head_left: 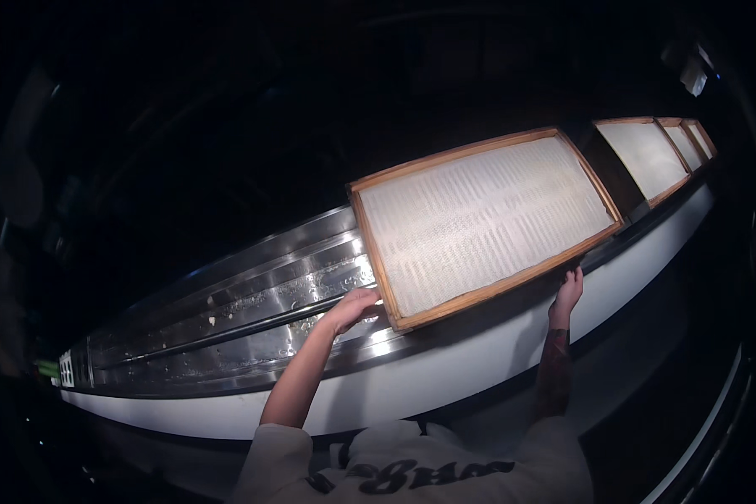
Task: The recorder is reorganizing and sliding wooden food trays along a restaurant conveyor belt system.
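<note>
A large rectangular tray with an orange-brown wooden frame and a white ribbed mesh face (pixel 487 227) is lying over a long, white-sided, stainless-steel bench (pixel 445 370), between two and three o'clock from the view's middle. At the tray's eight o'clock, the left hand (pixel 353 311) is touching its edge, though I cannot tell how firmly its partly hidden fingers are gripping. At four o'clock, the right hand (pixel 569 290) is pointing its fingers upward just beside the near edge; I cannot tell whether it is touching. Similar wood-framed white trays (pixel 643 160) are standing toward two o'clock, while a slim dark rod (pixel 252 328) is running along the bench toward eight o'clock
</note>
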`<state>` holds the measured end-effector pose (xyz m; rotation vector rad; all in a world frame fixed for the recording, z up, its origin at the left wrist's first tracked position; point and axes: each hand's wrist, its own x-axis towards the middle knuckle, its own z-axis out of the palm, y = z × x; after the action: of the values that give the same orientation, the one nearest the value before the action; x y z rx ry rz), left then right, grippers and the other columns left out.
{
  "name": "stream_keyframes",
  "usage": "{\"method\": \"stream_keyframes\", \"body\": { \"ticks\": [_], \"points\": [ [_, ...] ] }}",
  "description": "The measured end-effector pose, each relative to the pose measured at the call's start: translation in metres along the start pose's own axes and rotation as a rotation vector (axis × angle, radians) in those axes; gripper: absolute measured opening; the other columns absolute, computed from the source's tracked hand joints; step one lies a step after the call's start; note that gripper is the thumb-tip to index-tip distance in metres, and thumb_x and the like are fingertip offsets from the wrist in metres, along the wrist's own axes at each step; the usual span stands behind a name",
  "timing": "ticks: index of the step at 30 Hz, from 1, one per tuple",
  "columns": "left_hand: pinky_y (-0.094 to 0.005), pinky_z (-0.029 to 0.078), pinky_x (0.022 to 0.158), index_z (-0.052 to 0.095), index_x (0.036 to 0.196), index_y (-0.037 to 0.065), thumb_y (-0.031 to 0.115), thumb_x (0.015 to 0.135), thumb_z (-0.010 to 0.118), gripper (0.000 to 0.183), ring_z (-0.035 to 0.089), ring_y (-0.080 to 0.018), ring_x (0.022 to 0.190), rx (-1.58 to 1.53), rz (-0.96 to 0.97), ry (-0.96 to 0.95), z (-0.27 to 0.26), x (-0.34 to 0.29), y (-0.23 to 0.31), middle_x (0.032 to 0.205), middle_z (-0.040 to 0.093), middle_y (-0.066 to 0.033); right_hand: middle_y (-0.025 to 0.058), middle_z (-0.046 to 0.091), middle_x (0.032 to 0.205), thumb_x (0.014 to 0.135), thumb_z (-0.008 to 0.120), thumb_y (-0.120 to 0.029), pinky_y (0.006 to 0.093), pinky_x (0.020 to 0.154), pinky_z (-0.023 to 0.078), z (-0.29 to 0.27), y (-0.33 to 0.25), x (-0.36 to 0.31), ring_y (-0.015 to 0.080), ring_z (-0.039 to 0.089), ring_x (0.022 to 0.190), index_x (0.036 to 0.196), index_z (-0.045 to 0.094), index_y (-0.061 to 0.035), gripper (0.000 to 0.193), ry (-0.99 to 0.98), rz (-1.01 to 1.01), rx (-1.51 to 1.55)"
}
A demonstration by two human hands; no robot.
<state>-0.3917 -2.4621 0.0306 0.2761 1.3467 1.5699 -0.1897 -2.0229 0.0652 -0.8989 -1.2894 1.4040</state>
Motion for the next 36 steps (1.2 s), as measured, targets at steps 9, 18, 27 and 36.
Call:
{"method": "stream_keyframes", "body": {
  "ticks": [9,18,27,36],
  "points": [
    [-0.0352,0.037,0.094,0.021,0.138,0.007,0.036,0.089,0.050,0.063,0.045,-0.0110,0.098,-0.296,0.118,-0.021,0.119,0.075,0.001,0.112,0.046,0.0014,-0.0047,0.036,0.071,0.091,0.046,-0.037,0.0219,0.056,0.034,0.035,-0.048,-0.102,0.0062,0.036,0.060,0.114,0.046,-0.0118,0.035,0.024,0.235,0.086],
    [-0.0255,0.031,0.097,0.005,0.134,-0.012,0.051,0.082,0.054,0.096,0.041,-0.0222,0.119,-0.005,0.262,0.054,0.177,0.066,0.036,0.129,0.041,-0.0210,-0.0057,0.025,0.065,0.083,0.053,-0.050,0.0196,0.042,0.023,0.038,-0.085,-0.083,0.0056,0.022,0.046,0.093,0.043,-0.0177,0.035,-0.165,0.361,0.027],
    [-0.0298,0.031,0.096,0.018,0.138,0.004,0.045,0.090,0.041,0.068,0.037,-0.0183,0.121,-0.178,0.255,0.145,0.177,0.095,-0.003,0.135,0.036,-0.0097,0.0002,0.041,0.079,0.090,0.046,-0.041,0.0227,0.063,0.039,0.018,-0.075,-0.070,0.0075,0.039,0.063,0.132,0.025,0.0003,0.063,-0.453,0.183,-0.366],
    [-0.0316,0.035,0.087,0.043,0.120,0.010,0.044,0.092,0.033,0.045,0.043,-0.0168,0.111,-0.268,0.487,0.764,0.255,0.076,-0.034,0.121,0.048,-0.0034,0.0136,0.063,0.090,0.091,0.047,-0.020,0.0265,0.070,0.049,-0.159,-0.062,0.006,0.0164,0.062,0.078,0.110,0.050,0.0024,0.030,-0.637,0.571,-0.045]
  ]
}}
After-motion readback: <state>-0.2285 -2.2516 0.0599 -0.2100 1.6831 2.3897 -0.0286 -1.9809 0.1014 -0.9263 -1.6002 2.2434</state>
